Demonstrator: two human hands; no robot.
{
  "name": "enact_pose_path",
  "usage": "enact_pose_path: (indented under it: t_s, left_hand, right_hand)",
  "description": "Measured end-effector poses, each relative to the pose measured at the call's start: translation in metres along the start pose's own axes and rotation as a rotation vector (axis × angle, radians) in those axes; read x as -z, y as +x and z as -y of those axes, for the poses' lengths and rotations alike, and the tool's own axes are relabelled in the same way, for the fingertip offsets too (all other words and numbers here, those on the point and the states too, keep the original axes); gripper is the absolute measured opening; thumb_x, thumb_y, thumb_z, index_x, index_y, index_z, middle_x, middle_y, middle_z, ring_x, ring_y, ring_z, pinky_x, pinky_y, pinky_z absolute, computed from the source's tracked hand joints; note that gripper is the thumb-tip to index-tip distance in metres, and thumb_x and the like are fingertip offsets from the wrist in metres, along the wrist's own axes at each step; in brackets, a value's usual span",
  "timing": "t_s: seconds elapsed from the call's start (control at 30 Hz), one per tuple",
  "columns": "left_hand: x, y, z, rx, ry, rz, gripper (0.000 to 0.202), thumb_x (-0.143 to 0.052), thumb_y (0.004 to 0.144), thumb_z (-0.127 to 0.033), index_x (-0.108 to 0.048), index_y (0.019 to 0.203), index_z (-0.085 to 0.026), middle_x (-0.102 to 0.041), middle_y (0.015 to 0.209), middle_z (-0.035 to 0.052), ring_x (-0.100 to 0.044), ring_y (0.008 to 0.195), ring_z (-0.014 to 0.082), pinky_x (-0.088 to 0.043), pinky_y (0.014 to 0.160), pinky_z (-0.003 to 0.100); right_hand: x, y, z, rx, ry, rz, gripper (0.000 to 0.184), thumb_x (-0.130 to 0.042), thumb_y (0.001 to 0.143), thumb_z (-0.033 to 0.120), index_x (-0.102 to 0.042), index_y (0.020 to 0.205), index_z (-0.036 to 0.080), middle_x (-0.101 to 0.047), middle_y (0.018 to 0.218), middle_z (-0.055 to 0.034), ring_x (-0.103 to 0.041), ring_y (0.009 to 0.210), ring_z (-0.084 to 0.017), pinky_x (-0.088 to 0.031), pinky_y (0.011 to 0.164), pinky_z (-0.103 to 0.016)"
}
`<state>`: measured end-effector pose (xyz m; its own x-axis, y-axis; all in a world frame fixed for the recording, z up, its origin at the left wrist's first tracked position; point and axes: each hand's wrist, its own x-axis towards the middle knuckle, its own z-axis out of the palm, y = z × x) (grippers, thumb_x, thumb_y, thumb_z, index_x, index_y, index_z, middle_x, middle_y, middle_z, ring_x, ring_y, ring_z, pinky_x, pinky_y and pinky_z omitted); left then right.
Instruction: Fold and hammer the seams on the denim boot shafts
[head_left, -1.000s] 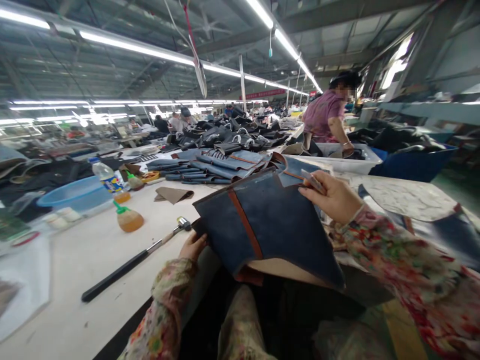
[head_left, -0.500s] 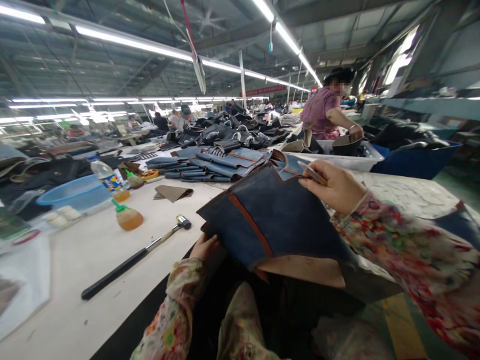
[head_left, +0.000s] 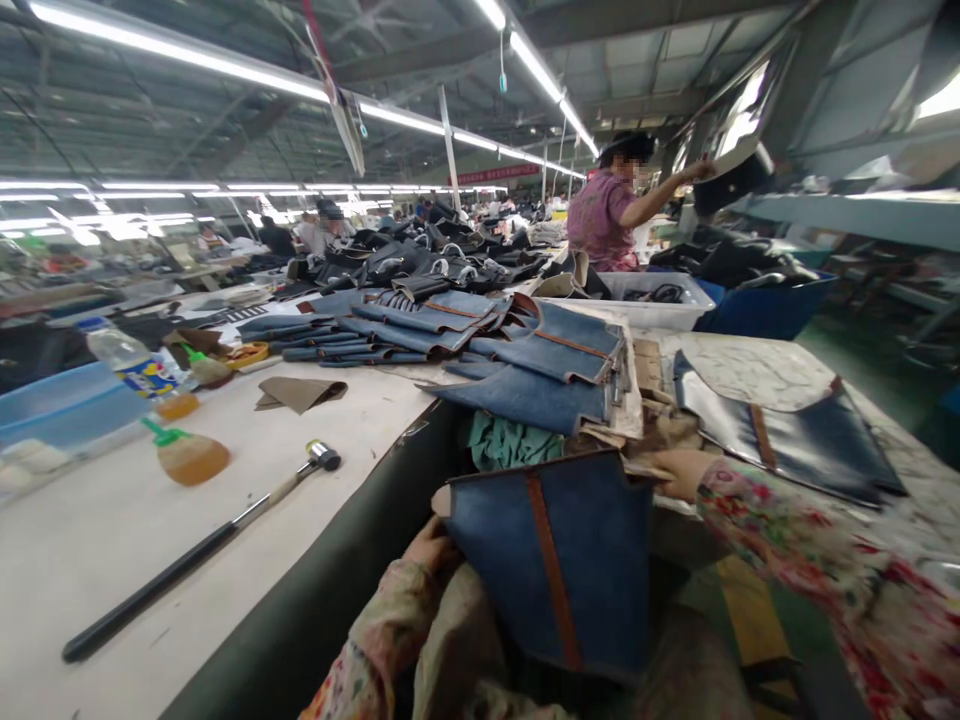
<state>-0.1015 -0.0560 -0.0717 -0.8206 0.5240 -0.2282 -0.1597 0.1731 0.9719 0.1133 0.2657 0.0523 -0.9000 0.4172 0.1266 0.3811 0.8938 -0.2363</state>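
Note:
A dark blue leather panel [head_left: 495,560] with a brown strip [head_left: 551,570] down its middle hangs in front of me over my lap. My left hand [head_left: 433,545] is closed on its upper left edge, where a small tan patch shows. At the upper right corner, the fingers of my right hand [head_left: 682,472] are closed at the panel's edge; whether a thin tool is also in them is hidden. Just beyond the panel lies a crumpled green cloth [head_left: 514,442].
Stacked blue leather panels [head_left: 547,345] lie ahead; another panel [head_left: 795,440] lies right. A hammer [head_left: 240,525], glue bottle [head_left: 191,460], brown scrap [head_left: 300,393] and drink bottle [head_left: 135,365] are left. A co-worker [head_left: 607,215] lifts a dark piece behind a white bin [head_left: 652,300].
The panel has dropped toward my lap and turned, its strip now nearly upright. My right hand has come down to its corner. The view has swung right, and the co-worker has raised a piece.

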Motion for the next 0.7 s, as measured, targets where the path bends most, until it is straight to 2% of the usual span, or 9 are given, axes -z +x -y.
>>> enact_pose_path:
  t_s: [0.07,0.17,0.23,0.33,0.4,0.5,0.6,0.7]
  left_hand:
    - [0.013,0.010,-0.018,-0.079,0.059,-0.098,0.035,-0.055,0.063,-0.022,-0.054,0.098,-0.019,-0.063,0.093,0.0080,-0.061,0.084,0.0219,-0.050,0.072,0.038]
    - [0.013,0.019,-0.049,-0.257,0.145,-0.184,0.037,-0.048,0.070,-0.024,-0.050,0.106,-0.016,-0.056,0.107,0.0093,-0.051,0.105,0.0210,-0.039,0.092,0.040]
    - [-0.005,0.016,-0.065,-0.412,0.241,-0.140,0.035,-0.049,0.072,-0.024,-0.052,0.107,-0.018,-0.055,0.111,0.0074,-0.047,0.108,0.0197,-0.033,0.098,0.039]
    - [-0.047,0.000,-0.079,-0.741,0.565,-0.027,0.034,-0.045,0.077,-0.020,-0.052,0.110,-0.019,-0.056,0.111,0.0063,-0.047,0.108,0.0186,-0.032,0.098,0.040]
    - [-0.075,-0.012,-0.080,-0.914,0.792,0.024,0.036,-0.040,0.080,-0.016,-0.049,0.115,-0.019,-0.056,0.113,0.0068,-0.047,0.108,0.0179,-0.032,0.098,0.042]
    - [-0.107,-0.026,-0.075,-1.002,0.950,0.095,0.039,-0.038,0.080,-0.013,-0.045,0.118,-0.020,-0.055,0.117,0.0055,-0.045,0.112,0.0169,-0.028,0.100,0.043]
    - [-0.126,-0.033,-0.065,-1.048,1.002,0.154,0.039,-0.041,0.081,-0.016,-0.044,0.120,-0.023,-0.054,0.119,0.0014,-0.043,0.113,0.0158,-0.022,0.103,0.042]
    - [-0.135,-0.034,-0.056,-1.108,1.034,0.131,0.039,-0.044,0.084,-0.025,-0.042,0.122,-0.029,-0.052,0.122,-0.0023,-0.042,0.115,0.0152,-0.014,0.106,0.041]
  right_hand:
    - [-0.009,-0.007,-0.007,-0.011,0.020,0.028,0.006,-0.054,0.068,0.020,-0.060,0.069,0.021,-0.060,0.064,-0.0023,-0.057,0.062,-0.018,-0.037,0.056,-0.026]
    - [-0.015,-0.005,-0.005,-0.035,0.086,-0.008,0.027,-0.039,0.081,0.037,-0.060,0.080,0.020,-0.061,0.072,-0.0031,-0.057,0.068,-0.017,-0.039,0.058,-0.026]
    - [-0.021,-0.004,0.001,-0.038,0.114,-0.038,0.033,-0.035,0.081,0.041,-0.059,0.080,0.019,-0.061,0.073,-0.0036,-0.057,0.069,-0.018,-0.039,0.059,-0.026]
    - [-0.039,-0.016,0.011,-0.048,0.103,-0.049,0.032,-0.034,0.080,0.039,-0.057,0.075,0.018,-0.060,0.073,-0.0052,-0.057,0.068,-0.019,-0.041,0.061,-0.028]
    - [-0.055,-0.037,0.015,-0.051,0.123,-0.077,0.032,-0.032,0.082,0.039,-0.057,0.079,0.018,-0.060,0.075,-0.0057,-0.058,0.069,-0.019,-0.043,0.062,-0.028]
    - [-0.078,-0.075,0.019,-0.028,0.182,-0.181,0.030,-0.033,0.084,0.036,-0.055,0.093,0.017,-0.062,0.086,-0.0076,-0.060,0.077,-0.019,-0.048,0.068,-0.029]
    - [-0.096,-0.106,0.022,0.014,0.214,-0.277,0.032,-0.035,0.085,0.030,-0.049,0.109,0.016,-0.056,0.110,-0.0103,-0.055,0.099,-0.018,-0.048,0.081,-0.028]
    - [-0.103,-0.117,0.025,0.035,0.259,-0.262,0.033,-0.036,0.084,0.025,-0.046,0.115,0.019,-0.048,0.122,-0.0080,-0.048,0.109,-0.016,-0.044,0.089,-0.027]
